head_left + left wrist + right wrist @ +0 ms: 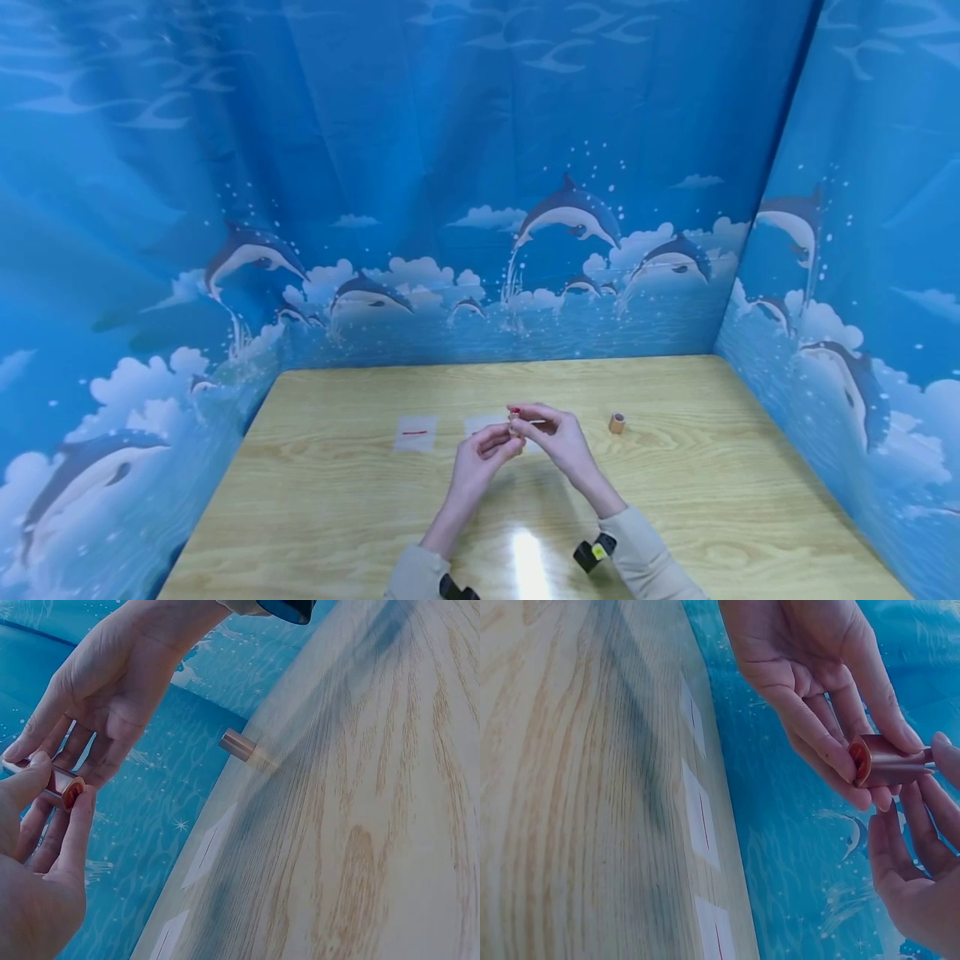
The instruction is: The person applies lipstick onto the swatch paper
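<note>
Both hands meet above the middle of the table around one lipstick (515, 413), its red tip upward in the head view. My left hand (480, 462) pinches the lower part of its copper-coloured tube between thumb and fingers. My right hand (558, 442) holds the upper end, thumb and fingertips close to the red. In the right wrist view the tube (891, 760) lies across the left fingers, with a red-orange label on its base. The fingers hide part of the tube. A matching copper-coloured cap (617, 424) stands on the table, right of the hands.
White paper slips lie along the back of the wooden table (337, 500). The left slip (423, 444) bears a red line; another slip (478, 423) is partly behind the hands. In the right wrist view three slips show red lines. A dolphin-printed curtain (450, 167) encloses the table.
</note>
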Demonstrator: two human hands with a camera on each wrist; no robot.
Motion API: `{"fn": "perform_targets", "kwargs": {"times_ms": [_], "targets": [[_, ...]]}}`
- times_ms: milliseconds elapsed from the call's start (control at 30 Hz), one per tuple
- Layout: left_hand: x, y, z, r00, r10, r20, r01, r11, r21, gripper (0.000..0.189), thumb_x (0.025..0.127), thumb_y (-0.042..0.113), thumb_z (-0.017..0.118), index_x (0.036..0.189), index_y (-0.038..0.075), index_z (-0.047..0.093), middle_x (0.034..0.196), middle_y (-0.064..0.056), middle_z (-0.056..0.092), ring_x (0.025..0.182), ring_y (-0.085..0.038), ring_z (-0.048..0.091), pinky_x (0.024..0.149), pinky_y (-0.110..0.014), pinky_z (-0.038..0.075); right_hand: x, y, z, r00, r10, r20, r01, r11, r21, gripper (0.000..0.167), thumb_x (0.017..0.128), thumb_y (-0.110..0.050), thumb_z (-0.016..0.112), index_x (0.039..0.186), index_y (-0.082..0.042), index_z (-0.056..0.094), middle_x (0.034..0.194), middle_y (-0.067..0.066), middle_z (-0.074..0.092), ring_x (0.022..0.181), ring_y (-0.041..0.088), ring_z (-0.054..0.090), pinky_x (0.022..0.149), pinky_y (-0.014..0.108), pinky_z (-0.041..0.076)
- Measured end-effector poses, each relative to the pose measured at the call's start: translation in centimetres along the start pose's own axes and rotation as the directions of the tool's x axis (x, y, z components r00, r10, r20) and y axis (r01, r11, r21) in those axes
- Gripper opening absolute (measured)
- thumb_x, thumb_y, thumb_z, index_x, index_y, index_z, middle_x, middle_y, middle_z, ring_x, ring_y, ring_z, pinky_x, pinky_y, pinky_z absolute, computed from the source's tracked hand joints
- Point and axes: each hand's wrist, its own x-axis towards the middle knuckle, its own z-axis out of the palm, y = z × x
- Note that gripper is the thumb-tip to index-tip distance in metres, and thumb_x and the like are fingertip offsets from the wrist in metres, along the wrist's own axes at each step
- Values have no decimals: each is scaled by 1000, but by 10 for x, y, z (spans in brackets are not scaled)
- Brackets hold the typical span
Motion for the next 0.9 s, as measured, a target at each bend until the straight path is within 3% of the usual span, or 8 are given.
{"fn": "perform_targets", "kwargs": {"times_ms": [300, 567, 900], "targets": [[1, 1, 2, 1000, 10, -5, -10, 1000, -3, 38, 91, 23, 78, 122, 3, 69, 115, -13, 73, 104, -20, 70, 91, -27, 59, 1, 7, -7, 1000, -30, 4, 30, 999, 34, 39, 95, -27, 73, 131, -12, 67, 122, 11, 71, 106, 17, 69, 92, 26, 57], [1, 2, 2, 1000, 19, -9, -19, 1000, -22, 37, 92, 19, 76, 122, -1, 68, 116, -17, 72, 105, -24, 71, 92, -26, 58, 1, 13, -20, 996, -70, -52, 72, 997, 41, 37, 96, -19, 71, 130, -4, 66, 123, 16, 70, 105, 10, 69, 92, 26, 58], [1, 1, 1, 1000, -1, -23, 1, 1000, -23, 39, 90, 23, 78, 121, 1, 68, 114, -14, 74, 103, -20, 71, 92, -27, 58, -1, 22, -43, 991, -52, -124, 53, 999, 10, 41, 96, -23, 72, 132, -5, 64, 131, 14, 67, 113, 11, 66, 97, 19, 53]]}}
